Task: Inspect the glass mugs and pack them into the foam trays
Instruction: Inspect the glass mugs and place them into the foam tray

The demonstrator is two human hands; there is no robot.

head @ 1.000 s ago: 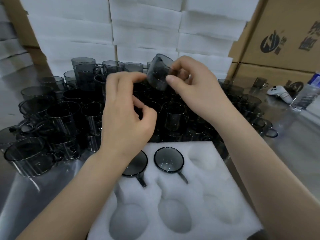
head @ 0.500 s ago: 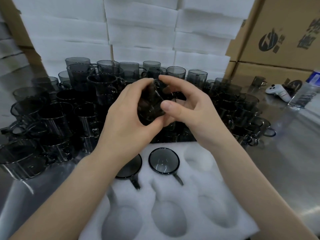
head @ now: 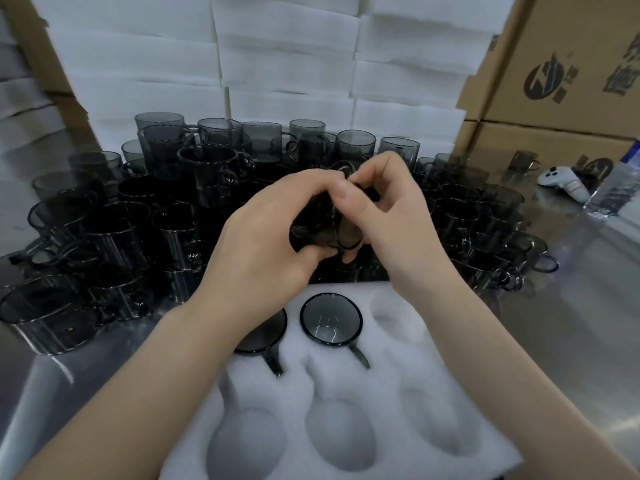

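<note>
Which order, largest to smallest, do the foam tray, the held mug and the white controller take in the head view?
1. foam tray
2. held mug
3. white controller
The controller lies farther from the camera than the mug, so the order of those two shows apparent size only.

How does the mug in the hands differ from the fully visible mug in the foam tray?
The held mug is in the air, gripped by the left hand and right hand; the packed mug sits in the foam tray, untouched. The held mug is tipped sideways; the packed mug stands straight in its pocket. Both are dark smoky glass.
</note>
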